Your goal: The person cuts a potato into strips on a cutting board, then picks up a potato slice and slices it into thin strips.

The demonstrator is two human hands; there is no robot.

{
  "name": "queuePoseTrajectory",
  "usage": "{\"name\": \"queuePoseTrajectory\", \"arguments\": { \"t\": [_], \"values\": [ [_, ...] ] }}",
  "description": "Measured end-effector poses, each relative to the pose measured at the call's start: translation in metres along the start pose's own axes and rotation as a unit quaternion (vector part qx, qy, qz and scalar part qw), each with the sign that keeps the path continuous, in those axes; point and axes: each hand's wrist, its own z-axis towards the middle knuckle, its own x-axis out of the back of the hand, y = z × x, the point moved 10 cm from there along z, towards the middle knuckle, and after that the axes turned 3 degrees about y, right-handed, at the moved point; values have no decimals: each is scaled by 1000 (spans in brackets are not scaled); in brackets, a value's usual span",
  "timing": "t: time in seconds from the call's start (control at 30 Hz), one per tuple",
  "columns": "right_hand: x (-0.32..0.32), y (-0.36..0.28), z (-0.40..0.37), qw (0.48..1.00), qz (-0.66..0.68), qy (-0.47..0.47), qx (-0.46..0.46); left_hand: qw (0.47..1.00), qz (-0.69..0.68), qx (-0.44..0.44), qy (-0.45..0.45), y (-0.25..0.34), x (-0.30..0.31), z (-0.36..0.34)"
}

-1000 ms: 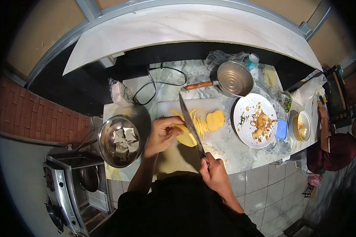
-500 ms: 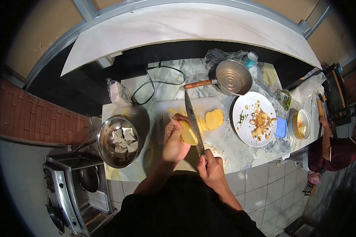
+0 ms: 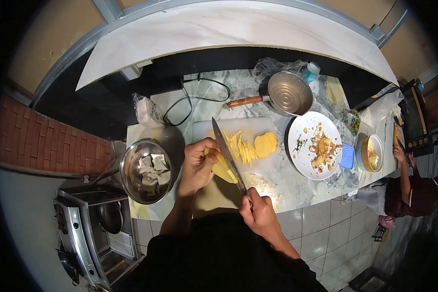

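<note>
My left hand (image 3: 195, 165) presses a yellow potato piece (image 3: 222, 170) down on the white cutting board (image 3: 250, 127). My right hand (image 3: 259, 215) grips the handle of a long knife (image 3: 227, 154), whose blade lies against the right side of that piece. Thin yellow strips (image 3: 240, 146) and round yellow slices (image 3: 266, 143) lie on the board just right of the blade.
A steel bowl (image 3: 146, 171) with pale pieces sits left of my hand. A wooden-handled pan (image 3: 288, 92), a white plate of peelings (image 3: 318, 144), a blue lid (image 3: 346, 156) and a small bowl (image 3: 373, 152) are to the right. Another person (image 3: 410, 192) stands at far right. A stove (image 3: 90, 228) is lower left.
My left hand shifted the potato piece back left on the board, and the knife swung with its tip further left, now resting against the piece.
</note>
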Motion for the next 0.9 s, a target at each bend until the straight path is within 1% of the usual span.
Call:
{"name": "queuePoseTrajectory", "arguments": {
  "t": [0.03,0.1,0.13,0.17,0.27,0.33,0.37,0.4,0.47,0.53,0.57,0.63,0.7,0.77,0.83,0.87,0.9],
  "values": [
    [2,-3,1,1000,-7,8,2,1000,-1,1,0,-2,1,-1],
    [6,-8,5,1000,-14,16,4,997,78,-6,-21,-7,1,-4],
    [6,-8,7,1000,-11,5,-10,993,118,-9,-31,-8,1,-5],
    [5,-7,8,1000,-7,-4,-23,992,119,-9,-31,-7,0,-5],
    [1,-1,6,1000,-1,5,-16,993,116,-23,-20,-3,0,-1],
    [-6,5,0,1000,3,11,-7,998,63,-22,17,1,14,0],
    [-6,5,-1,1000,3,15,3,998,63,-24,16,3,12,0],
    [-5,3,0,1000,2,14,4,997,72,-19,18,4,7,-1],
    [-4,6,3,999,16,3,-40,996,81,-11,21,5,1,-5],
    [0,2,9,999,5,6,-33,983,179,-36,-15,7,-12,-6],
    [1,-1,11,1000,-5,6,-23,983,179,-36,-16,5,-12,-6],
    [-4,4,9,1000,9,3,-23,989,141,-31,23,3,0,-3],
    [-8,7,7,1000,19,-3,-19,988,148,-27,20,5,2,-3],
    [-6,7,5,1000,10,20,-7,988,155,-16,13,3,1,-2],
    [-5,7,7,999,22,17,-21,988,151,-16,16,7,-5,-4],
    [-4,6,11,999,33,16,-26,973,228,-23,-9,15,-16,-6],
    [-2,5,14,999,32,15,-24,967,255,-8,-28,12,-22,-7]
  ]
}}
